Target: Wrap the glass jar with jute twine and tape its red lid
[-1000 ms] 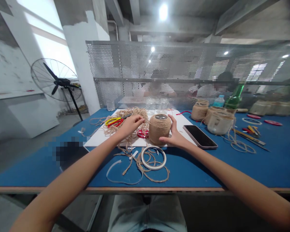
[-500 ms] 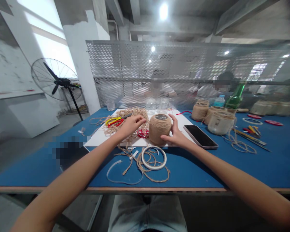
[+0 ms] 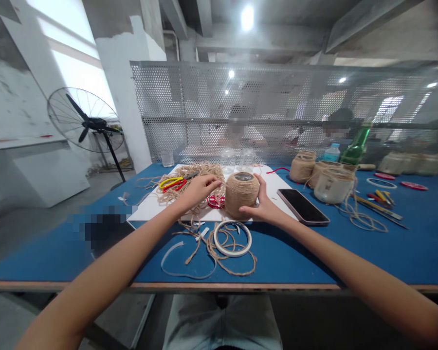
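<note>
A glass jar wound with jute twine [image 3: 241,197] stands upright on a white board [image 3: 146,212]. My right hand [image 3: 266,204] is wrapped round its right side, thumb in front and fingers behind. Left of the jar, my left hand [image 3: 203,188] pinches a strand of twine that runs to the jar's wall. Behind and beside that hand lies a loose heap of jute twine [image 3: 200,170]. Scissors with yellow and red handles [image 3: 172,183] rest on the heap. A red spool [image 3: 216,201] sits between my left hand and the jar.
In front lie a white tape roll [image 3: 232,253] and loose twine ends. To the right are a phone [image 3: 302,206], several twine-wrapped jars [image 3: 302,166], a green bottle [image 3: 355,146] and tools [image 3: 381,198]. A perforated metal screen [image 3: 204,97] borders the back; people sit behind it.
My right hand has closed in on the jar's right side, its thumb shifting left across the front. My left hand has barely moved; the strand to the jar now shows.
</note>
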The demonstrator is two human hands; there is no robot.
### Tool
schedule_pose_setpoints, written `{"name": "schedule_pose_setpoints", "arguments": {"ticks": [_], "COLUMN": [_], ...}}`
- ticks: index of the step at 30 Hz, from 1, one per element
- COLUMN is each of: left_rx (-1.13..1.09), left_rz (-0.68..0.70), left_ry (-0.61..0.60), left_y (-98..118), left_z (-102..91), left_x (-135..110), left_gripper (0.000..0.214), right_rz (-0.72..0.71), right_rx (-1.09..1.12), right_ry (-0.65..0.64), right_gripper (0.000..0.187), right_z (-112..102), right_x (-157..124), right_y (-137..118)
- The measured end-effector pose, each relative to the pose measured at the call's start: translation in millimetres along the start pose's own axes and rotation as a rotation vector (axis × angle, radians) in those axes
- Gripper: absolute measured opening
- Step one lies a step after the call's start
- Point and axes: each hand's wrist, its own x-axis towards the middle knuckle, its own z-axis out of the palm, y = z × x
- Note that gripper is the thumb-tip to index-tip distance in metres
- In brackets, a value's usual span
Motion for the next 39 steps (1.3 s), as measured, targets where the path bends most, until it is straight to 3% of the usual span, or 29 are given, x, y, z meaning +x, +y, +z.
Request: {"name": "schedule_pose_setpoints", "arguments": {"ticks": [12, 25, 39], "left_rx": [-0.02, -0.015, 0.029], "left_rz": [0.024, 0.05, 0.058], "left_ry": [-0.024, -0.022, 0.006], "left_y": [8.0, 9.9, 12.3], "left_z": [-1.8, -1.2, -2.9], "left_x": [-2.4, -2.9, -4.3], "left_gripper": [0.028, 0.029, 0.032], "right_rz": [-0.049, 0.03, 0.003], "right_rx": [0.048, 0.073, 0.071], "right_ry": [-0.028, 0.003, -0.003], "right_gripper": [0.097, 0.112, 0.099], "right_z": [-4.5, -0.1, 1.2], "right_x": [-0.4, -2.0, -0.7], "right_y": [-6.2, -10.1, -7.2]}}
